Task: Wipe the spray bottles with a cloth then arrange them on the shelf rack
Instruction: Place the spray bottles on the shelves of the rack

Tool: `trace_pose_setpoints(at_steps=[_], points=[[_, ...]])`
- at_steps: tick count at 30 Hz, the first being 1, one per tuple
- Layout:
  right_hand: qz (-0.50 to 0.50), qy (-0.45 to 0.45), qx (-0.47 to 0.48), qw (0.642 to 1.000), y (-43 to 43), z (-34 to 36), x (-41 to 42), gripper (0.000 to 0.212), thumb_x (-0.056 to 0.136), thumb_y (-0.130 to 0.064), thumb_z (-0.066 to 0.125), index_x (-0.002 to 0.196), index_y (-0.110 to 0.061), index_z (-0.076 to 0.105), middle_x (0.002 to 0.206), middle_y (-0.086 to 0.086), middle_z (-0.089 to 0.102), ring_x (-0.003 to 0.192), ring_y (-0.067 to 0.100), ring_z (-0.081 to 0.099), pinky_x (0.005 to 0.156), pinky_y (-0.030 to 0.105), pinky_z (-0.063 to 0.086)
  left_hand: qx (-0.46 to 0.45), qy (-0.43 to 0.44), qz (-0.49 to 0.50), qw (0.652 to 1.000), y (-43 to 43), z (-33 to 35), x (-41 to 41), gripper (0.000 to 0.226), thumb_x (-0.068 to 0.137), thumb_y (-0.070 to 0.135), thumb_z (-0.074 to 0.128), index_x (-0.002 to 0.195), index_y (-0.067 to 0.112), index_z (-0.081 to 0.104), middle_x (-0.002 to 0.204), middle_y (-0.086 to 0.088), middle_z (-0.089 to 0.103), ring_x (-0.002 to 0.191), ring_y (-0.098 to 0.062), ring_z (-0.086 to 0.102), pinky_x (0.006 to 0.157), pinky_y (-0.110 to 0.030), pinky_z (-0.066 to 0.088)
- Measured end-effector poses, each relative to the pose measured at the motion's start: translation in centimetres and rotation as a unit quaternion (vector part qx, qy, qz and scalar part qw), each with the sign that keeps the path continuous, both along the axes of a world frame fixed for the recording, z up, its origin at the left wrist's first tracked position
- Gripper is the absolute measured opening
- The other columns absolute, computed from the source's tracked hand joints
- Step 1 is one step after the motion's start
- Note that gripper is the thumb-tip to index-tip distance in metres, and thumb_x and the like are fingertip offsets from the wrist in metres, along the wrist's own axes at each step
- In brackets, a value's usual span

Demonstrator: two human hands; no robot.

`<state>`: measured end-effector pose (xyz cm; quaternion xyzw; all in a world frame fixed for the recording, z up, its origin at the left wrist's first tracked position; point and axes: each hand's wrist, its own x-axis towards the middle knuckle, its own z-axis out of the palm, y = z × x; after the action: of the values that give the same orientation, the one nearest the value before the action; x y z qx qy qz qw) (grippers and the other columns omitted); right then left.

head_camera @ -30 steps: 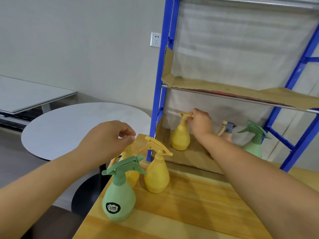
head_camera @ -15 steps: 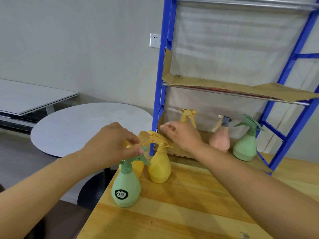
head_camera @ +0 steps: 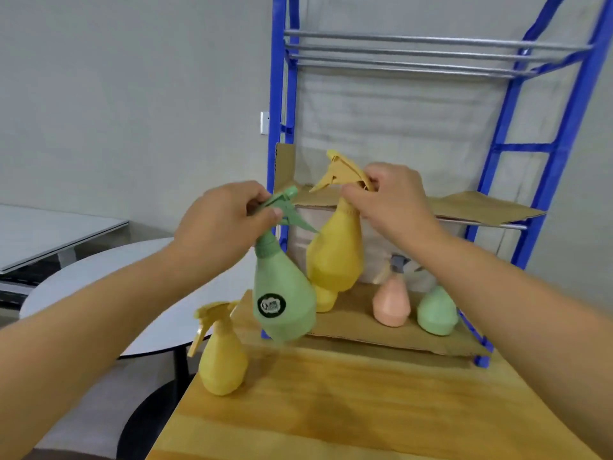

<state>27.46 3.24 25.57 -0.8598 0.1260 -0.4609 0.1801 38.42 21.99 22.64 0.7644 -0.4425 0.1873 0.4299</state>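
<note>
- Left hand [head_camera: 219,224] grips the green bottle [head_camera: 282,293] by its trigger, and right hand [head_camera: 388,197] grips the yellow bottle [head_camera: 335,254], both aloft before the shelf rack [head_camera: 544,180].
- I'd set each down upright, clear of neighbours.

Soft, even indoor light falls from above, leaving only faint, diffuse shadows on the wooden table [head_camera: 365,410] around the standing yellow bottle [head_camera: 224,360]. The raised green bottle [head_camera: 282,293] and raised yellow bottle [head_camera: 335,257] look slightly smeared, and fine detail is soft throughout. Wide-angle distortion bows the posts of the blue rack [head_camera: 278,78] and stretches the forearms [head_camera: 83,343] toward the edges.
</note>
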Motion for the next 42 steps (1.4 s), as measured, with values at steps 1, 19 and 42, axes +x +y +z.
trace_pose_setpoints(at_steps=[1,19,42], points=[[-0.004,-0.029,-0.019,0.999,-0.7,1.9,-0.5,0.036,0.076,-0.033,0.063,0.057,-0.006,0.048,0.057,0.014,0.051,0.06,0.031,0.057,0.054,0.038,0.044,-0.03,-0.015,-0.005,0.999,-0.8,1.8,0.0,0.008,0.084,0.032,0.061,0.082,0.025,0.064,0.073,0.005,0.065,0.068,-0.019,0.061,0.071,-0.046,0.053],[-0.178,0.04,-0.084,0.98,-16.4,10.1,4.9,0.043,0.087,-0.039,0.057,0.057,-0.014,0.039,0.061,0.0,0.042,0.07,0.026,0.05,0.054,0.03,0.03,-0.046,-0.051,0.092,0.993,-20.4,12.6,7.3,0.028,0.089,0.032,0.058,0.082,0.005,0.063,0.077,-0.013,0.065,0.068,-0.026,0.058,0.057,-0.034,0.045],[-0.126,0.06,0.014,0.99,-17.2,7.3,6.2,0.039,0.087,-0.041,0.059,0.108,-0.009,0.056,0.107,0.008,0.061,0.094,0.027,0.057,0.076,0.037,0.049,0.067,-0.078,0.09,0.991,-22.5,11.9,8.9,0.055,0.092,0.032,0.052,0.143,0.019,0.035,0.131,-0.008,0.054,0.109,-0.026,0.055,0.078,-0.032,0.044]])
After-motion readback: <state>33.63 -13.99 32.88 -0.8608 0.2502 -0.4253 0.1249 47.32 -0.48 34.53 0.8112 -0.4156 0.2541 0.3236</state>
